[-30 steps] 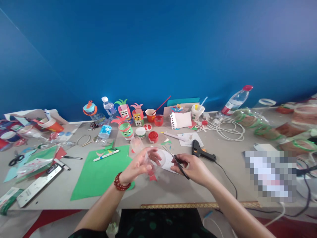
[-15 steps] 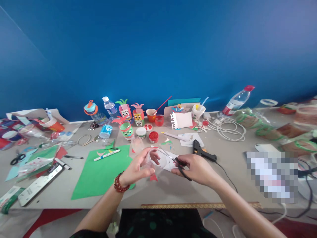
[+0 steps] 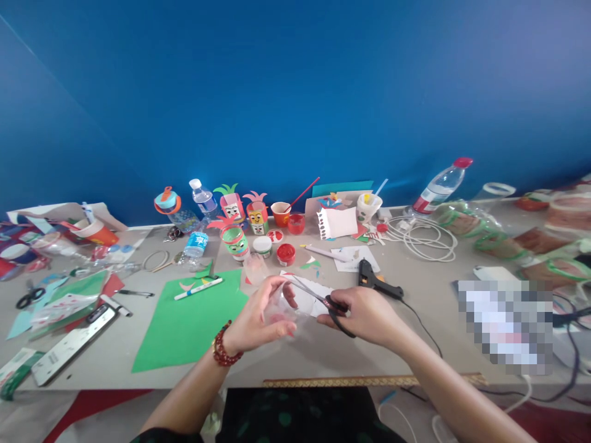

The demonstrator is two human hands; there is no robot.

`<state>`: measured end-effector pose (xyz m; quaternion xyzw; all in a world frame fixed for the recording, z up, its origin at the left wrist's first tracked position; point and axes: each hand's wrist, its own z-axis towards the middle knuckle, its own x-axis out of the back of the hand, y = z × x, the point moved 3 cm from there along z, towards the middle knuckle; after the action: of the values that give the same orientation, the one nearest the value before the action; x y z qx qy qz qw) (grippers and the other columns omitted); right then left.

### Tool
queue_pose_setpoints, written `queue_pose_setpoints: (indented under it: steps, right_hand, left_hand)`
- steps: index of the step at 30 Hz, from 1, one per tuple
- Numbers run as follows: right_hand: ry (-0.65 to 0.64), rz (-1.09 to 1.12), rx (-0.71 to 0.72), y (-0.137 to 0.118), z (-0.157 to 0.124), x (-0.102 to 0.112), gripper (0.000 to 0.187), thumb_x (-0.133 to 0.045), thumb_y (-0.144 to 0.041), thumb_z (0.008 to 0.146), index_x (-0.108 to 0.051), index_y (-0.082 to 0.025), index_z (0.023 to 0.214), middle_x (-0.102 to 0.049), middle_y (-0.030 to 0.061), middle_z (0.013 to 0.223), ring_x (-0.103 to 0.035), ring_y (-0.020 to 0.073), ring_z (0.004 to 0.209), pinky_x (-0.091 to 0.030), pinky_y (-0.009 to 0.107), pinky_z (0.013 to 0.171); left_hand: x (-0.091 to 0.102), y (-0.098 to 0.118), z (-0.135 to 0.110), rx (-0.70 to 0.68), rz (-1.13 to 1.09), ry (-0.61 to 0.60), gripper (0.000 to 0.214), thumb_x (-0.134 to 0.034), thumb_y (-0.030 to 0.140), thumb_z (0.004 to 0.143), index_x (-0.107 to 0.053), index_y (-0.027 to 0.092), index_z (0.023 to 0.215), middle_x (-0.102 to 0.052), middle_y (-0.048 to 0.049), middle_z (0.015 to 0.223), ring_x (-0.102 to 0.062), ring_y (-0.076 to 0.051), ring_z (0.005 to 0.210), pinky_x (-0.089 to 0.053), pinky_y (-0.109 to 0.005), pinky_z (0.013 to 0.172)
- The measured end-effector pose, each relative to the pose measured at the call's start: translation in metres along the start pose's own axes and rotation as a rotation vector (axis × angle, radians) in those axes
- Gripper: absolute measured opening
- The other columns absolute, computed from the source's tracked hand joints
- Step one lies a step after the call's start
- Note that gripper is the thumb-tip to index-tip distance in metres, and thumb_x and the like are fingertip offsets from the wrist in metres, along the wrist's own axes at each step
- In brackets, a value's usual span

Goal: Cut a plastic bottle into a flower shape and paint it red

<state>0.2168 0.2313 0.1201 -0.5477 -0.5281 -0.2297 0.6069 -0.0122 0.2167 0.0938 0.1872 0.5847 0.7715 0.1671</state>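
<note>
Has a white phone [image 3: 74, 344] lying on the desk [image 3: 323, 357] well left of the hands. Has a green sheet [image 3: 184, 332] spread just beside the left hand [image 3: 252, 326], with a white marker [image 3: 198, 289] lying across it. Holds a clear plastic cup [image 3: 303, 303] between the hands, with the left half-curled around it, thumb and fingers apart. Has a red paint pot [image 3: 285, 254] beyond the cup and white paper [image 3: 318, 288] just behind it. Grips black-handled scissors [image 3: 333, 304] in the closed right hand [image 3: 364, 317], pointing the blades leftward at the cup's rim; cannot tell about contact. Has a glue gun [image 3: 379, 284] near, beyond the right hand.
</note>
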Motion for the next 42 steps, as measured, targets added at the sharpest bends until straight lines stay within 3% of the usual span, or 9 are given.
queue_pose_setpoints:
  steps: [16,21,27,33,35,38,42]
  right_hand:
    - [0.043,-0.027,0.020,0.011,0.005,-0.009,0.045,-0.066,-0.059,0.081,-0.056,-0.021,0.059,-0.062,0.0008,0.057,-0.052,0.0146,0.054,-0.019,0.026,0.051]
    - [0.100,0.019,0.055,0.017,0.007,-0.013,0.053,-0.056,-0.063,0.086,-0.051,-0.020,0.055,-0.058,0.0018,0.055,-0.048,0.0142,0.052,-0.020,0.027,0.052]
    - [0.149,0.095,-0.022,0.024,0.007,-0.011,0.065,-0.046,-0.077,0.083,-0.040,-0.021,0.053,-0.046,-0.0011,0.048,-0.039,0.0124,0.047,-0.020,0.027,0.050]
    - [0.201,0.152,0.128,0.016,-0.002,-0.011,0.063,-0.052,-0.075,0.083,-0.048,-0.020,0.054,-0.052,0.0000,0.053,-0.044,0.0130,0.052,-0.025,0.026,0.053]
    - [0.144,0.246,0.240,0.010,-0.007,-0.011,0.060,-0.054,-0.074,0.084,-0.055,-0.019,0.059,-0.056,0.0010,0.057,-0.050,0.0138,0.056,-0.030,0.025,0.055]
    - [-0.056,0.301,0.338,0.003,-0.011,-0.014,0.054,-0.062,-0.072,0.080,-0.065,-0.019,0.070,-0.064,0.0019,0.065,-0.056,0.0153,0.062,-0.032,0.024,0.056]
    - [-0.165,0.123,0.243,0.008,-0.010,-0.019,0.052,-0.070,-0.072,0.073,-0.068,-0.021,0.072,-0.069,0.0034,0.071,-0.060,0.0188,0.067,-0.032,0.026,0.057]
  left_hand:
    - [-0.006,-0.005,0.001,0.078,-0.255,0.011,0.059,-0.078,0.037,0.080,-0.045,0.025,0.127,-0.051,-0.0078,0.113,-0.058,-0.021,0.100,-0.051,-0.030,0.077]
    - [-0.007,-0.003,0.002,0.085,-0.329,0.002,0.059,-0.078,0.040,0.080,-0.045,0.025,0.126,-0.050,-0.0080,0.112,-0.058,-0.022,0.100,-0.052,-0.029,0.072]
    - [-0.006,-0.008,-0.002,0.077,-0.283,0.017,0.061,-0.079,0.038,0.078,-0.045,0.025,0.127,-0.051,-0.0096,0.115,-0.060,-0.025,0.103,-0.052,-0.032,0.075]
    - [0.007,-0.016,-0.005,0.002,-0.246,0.068,0.063,-0.079,0.036,0.079,-0.045,0.025,0.130,-0.056,-0.0099,0.118,-0.062,-0.026,0.106,-0.052,-0.038,0.085]
    - [0.015,-0.018,-0.005,-0.007,-0.244,0.111,0.057,-0.075,0.036,0.082,-0.046,0.024,0.130,-0.059,-0.0103,0.117,-0.062,-0.026,0.108,-0.051,-0.039,0.088]
    - [0.026,-0.021,-0.006,0.018,-0.246,0.174,0.052,-0.069,0.038,0.087,-0.047,0.022,0.132,-0.062,-0.0114,0.117,-0.062,-0.025,0.109,-0.050,-0.038,0.090]
    - [0.030,-0.022,-0.007,0.065,-0.262,0.219,0.050,-0.066,0.040,0.090,-0.048,0.021,0.132,-0.064,-0.0113,0.116,-0.065,-0.023,0.101,-0.052,-0.037,0.087]
